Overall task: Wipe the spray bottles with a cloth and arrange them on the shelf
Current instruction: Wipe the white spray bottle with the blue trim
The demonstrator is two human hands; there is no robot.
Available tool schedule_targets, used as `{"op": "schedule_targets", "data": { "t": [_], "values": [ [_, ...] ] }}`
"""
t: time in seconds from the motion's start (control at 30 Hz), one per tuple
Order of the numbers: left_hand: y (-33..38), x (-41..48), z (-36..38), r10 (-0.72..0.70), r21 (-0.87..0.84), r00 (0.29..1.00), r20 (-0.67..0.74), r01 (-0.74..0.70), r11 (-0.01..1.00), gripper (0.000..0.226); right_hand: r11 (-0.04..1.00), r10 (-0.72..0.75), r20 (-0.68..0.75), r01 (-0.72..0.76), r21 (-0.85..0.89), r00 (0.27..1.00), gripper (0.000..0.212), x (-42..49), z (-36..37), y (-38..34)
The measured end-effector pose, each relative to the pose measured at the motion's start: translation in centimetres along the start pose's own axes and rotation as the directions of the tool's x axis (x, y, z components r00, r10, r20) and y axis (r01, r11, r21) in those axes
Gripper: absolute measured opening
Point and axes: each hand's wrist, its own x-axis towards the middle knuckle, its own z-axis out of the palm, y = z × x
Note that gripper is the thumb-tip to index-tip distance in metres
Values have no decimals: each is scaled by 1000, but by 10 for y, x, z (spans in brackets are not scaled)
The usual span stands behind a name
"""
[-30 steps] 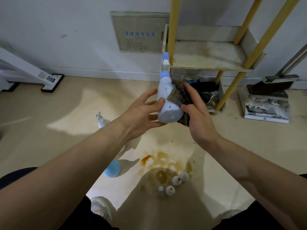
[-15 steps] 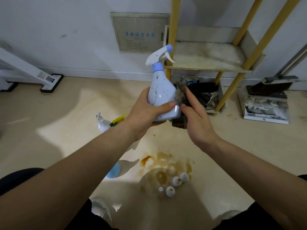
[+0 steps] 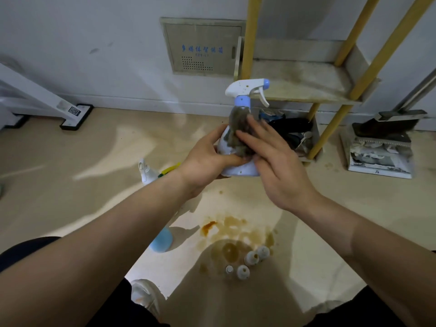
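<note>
A white spray bottle (image 3: 238,170) with a pale blue collar and nozzle tip is upright in front of me, its trigger head pointing right. My left hand (image 3: 205,164) grips its lower body from the left. My right hand (image 3: 278,166) presses a dirty grey-brown cloth (image 3: 238,129) against the bottle's front, fingers laid fairly straight over it. Behind stands the shelf (image 3: 306,84), a stained board on yellow posts. On the floor to the left, partly hidden by my left arm, are another white spray bottle (image 3: 147,172) and a blue bottle (image 3: 161,241).
Brown stains (image 3: 226,230) mark the floor below my hands, with several small white bottles (image 3: 250,263) beside them. Dark clutter (image 3: 290,131) fills the shelf's bottom level. A dustpan and brush (image 3: 382,147) stand at the right, and a white stand foot (image 3: 75,115) at the left wall.
The bottle turned from tilted to upright and its nozzle swung from left to right. My right hand moved the cloth from the bottle's right side onto its front and neck.
</note>
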Motion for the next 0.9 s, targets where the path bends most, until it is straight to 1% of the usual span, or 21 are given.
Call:
{"op": "schedule_targets", "data": {
  "t": [0.03,0.13,0.2,0.23,0.3,0.37,0.47,0.53,0.6,0.63,0.7,0.77,0.8,0.9],
  "values": [
    [1,0,-2,6,15,1000,-8,-6,1000,59,999,-28,20,28,-46,999,50,-3,2,0],
    [4,-2,-4,52,71,999,6,-53,996,60,991,-81,51,85,-101,995,51,-5,1,5],
    [3,-3,0,87,146,996,27,-90,985,61,979,-100,51,108,-174,994,52,-2,-4,9],
    [1,-4,3,96,183,995,36,-101,978,64,977,-84,41,90,-196,996,53,1,-7,11],
    [-3,-3,8,103,217,993,56,-113,970,73,982,4,4,-3,-189,1000,55,7,-15,12],
    [-5,-2,10,94,205,994,63,-105,973,75,985,87,-47,-93,-147,995,55,12,-19,12],
    [-4,-1,12,94,195,995,24,-97,976,68,988,149,-117,-153,-26,982,55,12,-18,10],
    [-4,1,10,72,142,997,-34,-67,988,58,991,133,-93,-132,17,987,54,6,-13,8],
    [-5,4,5,57,98,993,-101,-47,994,50,998,65,-24,-65,0,998,53,-3,-5,7],
    [-6,5,3,59,100,990,-128,-46,994,48,999,44,1,-44,5,999,52,-6,-2,7],
    [-6,5,1,62,124,987,-150,-44,991,48,997,50,8,-50,61,999,51,-9,3,6],
    [-4,4,3,24,104,990,-138,-10,995,48,986,98,-17,-95,138,995,52,-9,4,7],
    [-3,4,3,-11,63,993,-118,18,998,45,974,134,-30,-126,188,991,53,-8,3,8],
    [0,0,3,-109,-117,990,-87,99,988,26,895,274,-52,-235,378,960,57,-4,-3,12]
  ]
}}
